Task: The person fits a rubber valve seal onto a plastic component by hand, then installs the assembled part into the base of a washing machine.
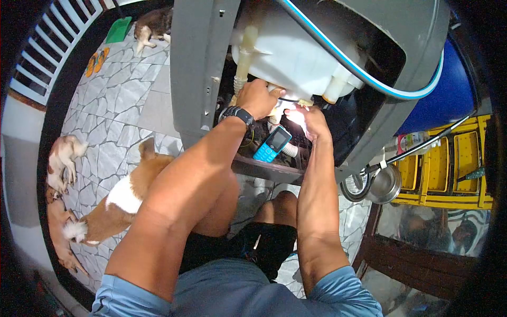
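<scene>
White tub [296, 61] sits at upper centre of the frame, left hand [259, 99] and right hand [312, 121] by its underside; whether their fingers grip anything, I cannot tell. A knock from either could send the tilted blue phone [273, 143] sliding.

The phone [272, 143] is bright blue around a dark screen, the tub [301, 58] milky white, the pipe [246, 50] at its left yellowed cream, the casing [196, 79] plain grey. The hose [404, 94] pairs light blue with white. At right, the drum [443, 98] is deep blue and the rack [437, 164] yellow. At left, the floor [129, 90] shows pale irregular stone shapes outlined in grey; the near dog [124, 194] is tan and white, the far sandals [92, 64] orange, the dustpan [119, 30] green
</scene>
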A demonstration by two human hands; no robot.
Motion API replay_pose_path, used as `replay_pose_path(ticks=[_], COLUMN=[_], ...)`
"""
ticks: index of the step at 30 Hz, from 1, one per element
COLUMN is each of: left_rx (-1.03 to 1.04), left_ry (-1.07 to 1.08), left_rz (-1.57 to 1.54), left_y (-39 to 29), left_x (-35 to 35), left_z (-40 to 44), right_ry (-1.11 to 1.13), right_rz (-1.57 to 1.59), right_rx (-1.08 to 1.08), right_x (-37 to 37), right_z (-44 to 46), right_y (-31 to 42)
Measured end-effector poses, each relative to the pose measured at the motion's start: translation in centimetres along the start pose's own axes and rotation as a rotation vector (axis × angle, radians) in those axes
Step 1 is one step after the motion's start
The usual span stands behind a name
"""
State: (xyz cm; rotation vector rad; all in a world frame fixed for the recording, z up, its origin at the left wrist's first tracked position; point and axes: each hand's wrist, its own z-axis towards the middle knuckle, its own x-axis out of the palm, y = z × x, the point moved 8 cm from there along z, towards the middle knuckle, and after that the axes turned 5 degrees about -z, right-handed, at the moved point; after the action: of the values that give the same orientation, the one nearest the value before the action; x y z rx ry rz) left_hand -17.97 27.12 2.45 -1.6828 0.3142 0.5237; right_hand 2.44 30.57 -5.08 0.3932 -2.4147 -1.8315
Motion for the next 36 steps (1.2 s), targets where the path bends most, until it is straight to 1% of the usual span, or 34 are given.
replay_pose_path(ticks=[1, 2, 3, 5, 6, 8, 10, 12, 13, 15, 16, 18, 19, 21, 22, 23, 24, 26, 27, 29, 31, 33, 34, 35, 36], left_rx=[0.020, -0.013, -0.013, 0.021, 0.020, 0.000, -0.005, -0.007, -0.009, -0.006, -0.002, 0.005, 0.002, -0.004, -0.006, -0.012, 0.031, 0.022, 0.024, 0.017, -0.009, -0.020, -0.023, -0.026, -0.053], left_ry=[-0.005, 0.010, 0.011, 0.008, 0.008, 0.003, -0.005, -0.007, -0.008, -0.007, -0.016, -0.030, -0.018, -0.010, -0.011, -0.010, -0.041, -0.025, -0.008, -0.013, -0.001, 0.005, 0.005, 0.005, 0.006], left_rz=[0.002, 0.012, 0.011, -0.032, -0.038, -0.021, -0.018, -0.010, -0.006, 0.000, -0.002, -0.006, 0.001, 0.005, 0.016, 0.028, -0.040, -0.020, 0.001, -0.003, -0.016, -0.017, -0.027, -0.034, -0.029], left_y=[-0.2, 0.3, 0.4, 0.2, 0.1, -0.1, 0.1, 0.0, 0.0, -0.1, -0.2, -0.2, 0.0, 0.1, 0.1, 0.1, 0.0, 0.4, 0.3, 0.5, 0.6, 0.3, -0.1, -0.4, -0.7], left_x=[0.0, 0.3, 0.3, 0.4, 0.4, 0.1, 0.1, 0.1, 0.1, 0.1, 0.1, 0.0, 0.2, 0.1, 0.0, 0.0, -0.1, 0.1, 0.2, 0.0, 0.1, -0.2, -0.4, -0.8, -1.0], left_z=[-0.1, 0.2, 0.2, 0.2, 0.2, 0.0, 0.0, 0.0, -0.1, -0.1, -0.2, -0.1, 0.1, 0.1, 0.0, -0.2, -0.3, 0.0, 0.0, 0.0, 0.1, -0.2, -0.4, -0.6, -0.9], right_ry=[-0.017, 0.023, 0.022, -0.015, -0.018, 0.002, 0.024, 0.032, 0.029, 0.118, 0.115, 0.049, 0.049, -0.016, -0.006, -0.001, -0.013, -0.018, 0.022, 0.096, 0.077, 0.079, 0.017, 0.020, 0.083], right_rz=[-0.081, -0.005, -0.007, 0.081, -0.007, -0.006, 0.000, -0.136, -0.134, -0.225, -0.224, -0.239, -0.240, 0.248, 0.320, 0.317, 0.282, 0.206, 0.272, 0.327, 0.265, 0.061, 0.055, 0.058, 0.034], right_rx=[0.001, 0.045, 0.045, -0.029, -0.029, -0.057, -0.083, 0.009, 0.010, -0.074, -0.074, 0.076, 0.070, 0.124, 0.050, 0.055, 0.017, -0.059, 0.025, 0.049, 0.019, 0.130, 0.089, 0.087, 0.080], right_x=[0.0, 0.0, 0.2, 0.0, -0.1, -0.7, 0.1, 0.2, 0.0, 0.7, 0.6, 0.2, 0.5, 0.7, 0.7, 0.4, 0.4, 0.6, 0.5, 0.2, 0.0, -0.4, -0.6, -0.7, -1.1], right_z=[-0.5, 0.1, 0.3, 0.6, 0.3, 1.4, 1.2, 1.0, 1.3, 1.6, 1.3, 0.9, 0.8, 0.7, 0.9, 1.1, 0.9, 0.5, 0.8, 0.8, 0.9, 1.4, 1.6, 2.1, 3.2], right_y=[0.5, -0.8, -1.3, -1.5, -1.0, -1.6, -0.1, 0.5, 0.2, 0.9, 1.1, 0.4, 0.3, -0.9, -0.8, -1.3, -0.8, 0.1, -0.3, -0.6, -0.5, -1.3, -1.1, -1.4, -2.5])
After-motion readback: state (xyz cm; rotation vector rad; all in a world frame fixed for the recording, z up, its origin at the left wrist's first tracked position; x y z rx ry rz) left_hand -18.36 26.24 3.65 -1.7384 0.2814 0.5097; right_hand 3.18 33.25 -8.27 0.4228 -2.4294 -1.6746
